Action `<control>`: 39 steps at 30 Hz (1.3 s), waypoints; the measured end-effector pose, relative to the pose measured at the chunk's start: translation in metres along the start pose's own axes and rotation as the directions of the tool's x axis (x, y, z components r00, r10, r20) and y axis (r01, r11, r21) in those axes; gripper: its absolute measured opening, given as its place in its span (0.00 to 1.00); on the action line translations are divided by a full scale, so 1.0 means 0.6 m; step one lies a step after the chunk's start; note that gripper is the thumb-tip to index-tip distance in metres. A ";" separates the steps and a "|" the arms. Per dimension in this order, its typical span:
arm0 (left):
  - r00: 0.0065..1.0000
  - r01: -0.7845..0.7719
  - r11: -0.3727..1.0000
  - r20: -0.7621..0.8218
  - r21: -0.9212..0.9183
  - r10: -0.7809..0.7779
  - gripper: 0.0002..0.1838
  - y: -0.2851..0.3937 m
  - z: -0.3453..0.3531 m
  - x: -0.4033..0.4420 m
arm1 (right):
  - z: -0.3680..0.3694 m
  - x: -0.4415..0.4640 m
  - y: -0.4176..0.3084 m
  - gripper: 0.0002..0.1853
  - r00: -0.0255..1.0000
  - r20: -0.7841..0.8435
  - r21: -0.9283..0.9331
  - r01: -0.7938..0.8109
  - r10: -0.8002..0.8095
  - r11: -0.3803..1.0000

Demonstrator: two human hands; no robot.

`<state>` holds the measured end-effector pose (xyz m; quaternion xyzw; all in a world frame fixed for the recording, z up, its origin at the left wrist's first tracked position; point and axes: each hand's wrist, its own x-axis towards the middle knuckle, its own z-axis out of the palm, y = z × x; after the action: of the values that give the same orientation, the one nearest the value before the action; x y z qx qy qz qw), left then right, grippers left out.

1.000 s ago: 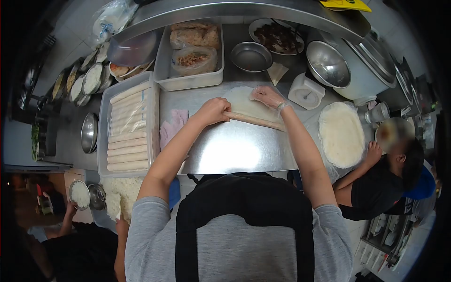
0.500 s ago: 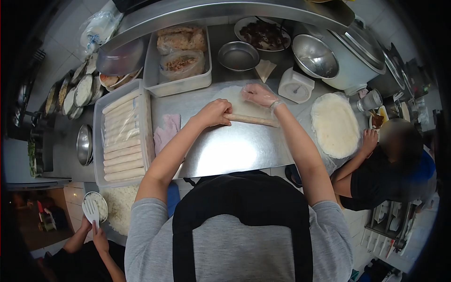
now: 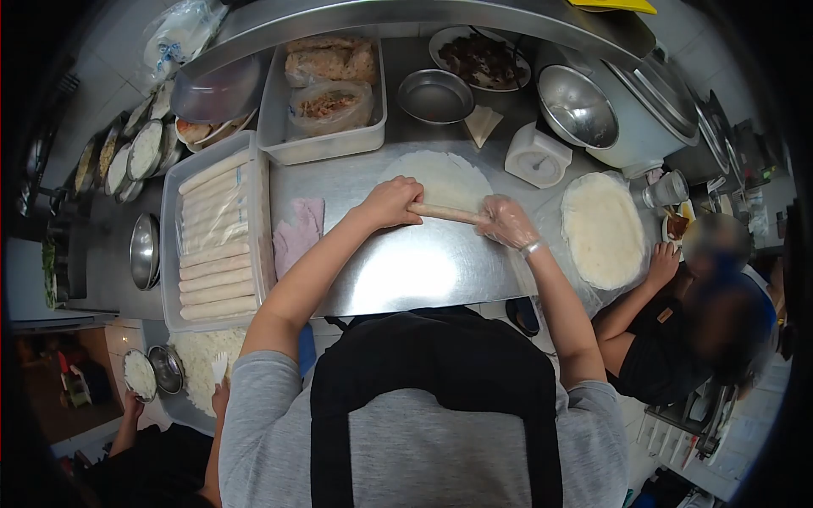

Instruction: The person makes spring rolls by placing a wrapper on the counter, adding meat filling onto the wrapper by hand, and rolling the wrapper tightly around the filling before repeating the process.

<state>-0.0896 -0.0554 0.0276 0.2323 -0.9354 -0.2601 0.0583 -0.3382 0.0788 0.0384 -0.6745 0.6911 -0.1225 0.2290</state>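
Observation:
A long, pale uncooked spring roll (image 3: 449, 212) lies along the near edge of a thin round wrapper (image 3: 445, 172) on the steel counter. My bare left hand (image 3: 392, 203) is closed around the roll's left end. Over the right end, my right hand (image 3: 507, 223), in a clear plastic glove, closes its fingers. On the left stands a plastic container (image 3: 265, 224) with several finished rolls (image 3: 217, 281), partly under plastic film. A pile of round wrappers (image 3: 601, 229) sits on plastic sheeting to the right.
Behind are a tub (image 3: 326, 152) of bagged filling, a steel bowl (image 3: 435, 96), a scale (image 3: 538, 155) and another bowl (image 3: 577, 106). A pink cloth (image 3: 298, 233) lies left of my hands. Co-workers stand at both sides; one hand (image 3: 663, 264) rests near the wrappers.
My right hand has come down from the wrapper's far side onto the roll's right end. My left hand stays on the left end. The lower-left co-worker's spatula has moved from the bowl to the white heap.

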 end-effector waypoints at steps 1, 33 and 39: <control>1.000 -0.001 1.000 0.000 -0.001 0.001 0.21 0.003 -0.003 0.001 | -0.001 -0.002 0.000 0.19 1.000 0.000 -0.001 -0.002 0.002 1.000; 0.916 -0.145 0.978 -0.354 0.152 0.190 0.20 0.017 0.043 -0.030 | 0.001 0.009 0.011 0.05 0.970 -0.242 0.098 0.063 -0.037 0.993; 0.901 -0.189 0.956 -0.347 0.225 0.260 0.22 0.027 0.061 -0.038 | 0.025 -0.001 -0.048 0.08 0.864 -0.334 -0.113 0.362 -0.378 0.926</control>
<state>-0.0842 -0.0157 0.0046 0.1720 -0.9478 -0.1144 0.2429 -0.3061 0.0800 0.0395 -0.7668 0.5811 -0.2660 0.0592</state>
